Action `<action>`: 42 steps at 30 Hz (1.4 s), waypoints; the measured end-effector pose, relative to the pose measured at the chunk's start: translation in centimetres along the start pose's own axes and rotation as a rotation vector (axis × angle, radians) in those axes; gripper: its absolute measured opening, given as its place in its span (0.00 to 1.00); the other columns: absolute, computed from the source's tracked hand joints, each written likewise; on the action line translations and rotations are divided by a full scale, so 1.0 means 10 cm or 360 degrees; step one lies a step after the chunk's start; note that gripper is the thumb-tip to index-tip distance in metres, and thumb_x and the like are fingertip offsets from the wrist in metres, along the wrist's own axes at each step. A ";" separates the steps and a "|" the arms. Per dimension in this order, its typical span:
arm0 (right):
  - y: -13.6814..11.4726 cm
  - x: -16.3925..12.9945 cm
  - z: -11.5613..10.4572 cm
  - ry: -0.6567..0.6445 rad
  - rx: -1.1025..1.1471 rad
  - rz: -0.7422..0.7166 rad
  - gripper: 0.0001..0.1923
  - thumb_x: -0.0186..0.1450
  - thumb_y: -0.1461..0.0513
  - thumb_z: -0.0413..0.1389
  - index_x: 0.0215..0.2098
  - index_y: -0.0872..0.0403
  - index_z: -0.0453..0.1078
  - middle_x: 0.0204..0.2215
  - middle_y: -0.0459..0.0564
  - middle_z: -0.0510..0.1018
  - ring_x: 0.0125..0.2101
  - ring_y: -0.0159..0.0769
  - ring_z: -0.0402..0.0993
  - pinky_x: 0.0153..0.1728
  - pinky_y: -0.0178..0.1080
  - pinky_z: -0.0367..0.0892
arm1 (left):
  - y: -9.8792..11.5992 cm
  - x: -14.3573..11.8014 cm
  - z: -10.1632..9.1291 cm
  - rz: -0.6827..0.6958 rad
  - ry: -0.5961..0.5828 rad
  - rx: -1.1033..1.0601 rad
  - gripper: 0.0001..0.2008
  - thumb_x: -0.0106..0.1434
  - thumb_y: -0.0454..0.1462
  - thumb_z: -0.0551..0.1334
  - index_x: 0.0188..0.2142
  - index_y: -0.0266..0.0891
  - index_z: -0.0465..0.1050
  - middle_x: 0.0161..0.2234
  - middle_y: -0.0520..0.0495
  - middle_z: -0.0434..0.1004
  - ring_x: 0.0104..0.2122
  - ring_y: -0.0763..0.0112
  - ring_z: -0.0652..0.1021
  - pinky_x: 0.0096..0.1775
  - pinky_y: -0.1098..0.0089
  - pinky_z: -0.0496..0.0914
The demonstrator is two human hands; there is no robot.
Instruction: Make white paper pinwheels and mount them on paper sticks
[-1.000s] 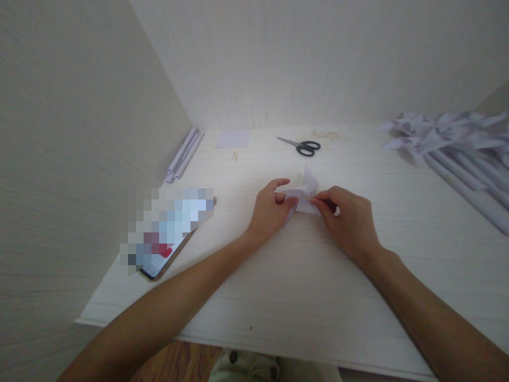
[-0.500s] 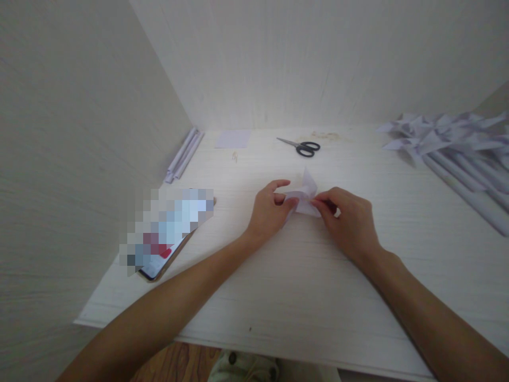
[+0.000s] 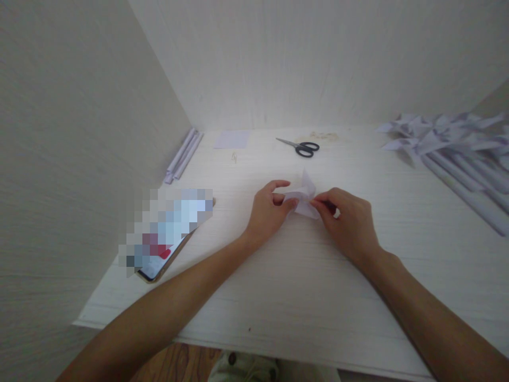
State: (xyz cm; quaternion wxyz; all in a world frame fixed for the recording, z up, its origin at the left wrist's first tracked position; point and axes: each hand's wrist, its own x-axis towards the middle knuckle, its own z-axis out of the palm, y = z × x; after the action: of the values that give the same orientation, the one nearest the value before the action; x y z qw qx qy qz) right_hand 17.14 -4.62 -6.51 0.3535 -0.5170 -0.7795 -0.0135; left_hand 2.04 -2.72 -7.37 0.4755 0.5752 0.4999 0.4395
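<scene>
So, status from my feed:
Left hand (image 3: 267, 212): pinching the near-left edge of the folded paper (image 3: 304, 197), thumb and fingers closed on it.
Right hand (image 3: 352, 223): fingertips closed on the paper's right side.
Paper: mid-worktop (image 3: 302, 286), between both hands, one flap standing up.
Progress: I judge it partly folded; finished pinwheels (image 3: 433, 135) piled far right, scissors (image 3: 300, 147) idle behind.
Change vs earlier: almost none; grip same, paper barely shifted.
Phone (image 3: 167, 236): left, untouched.
</scene>
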 end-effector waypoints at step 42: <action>-0.01 -0.01 0.04 0.0060 0.0113 0.0073 0.04 0.57 0.65 0.51 0.24 0.54 0.66 0.21 0.46 0.71 0.21 0.31 0.65 0.23 0.34 0.60 | 0.04 0.02 0.00 -0.0081 -0.0127 -0.0343 0.08 0.48 0.34 0.60 0.29 0.33 0.73 0.25 0.49 0.76 0.24 0.76 0.73 0.27 0.76 0.65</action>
State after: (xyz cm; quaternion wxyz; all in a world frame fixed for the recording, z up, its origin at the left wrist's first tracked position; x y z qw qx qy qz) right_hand 16.87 -4.63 -6.81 0.3864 -0.5216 -0.7606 0.0125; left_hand 2.16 -2.57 -7.02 0.5651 0.5249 0.4448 0.4553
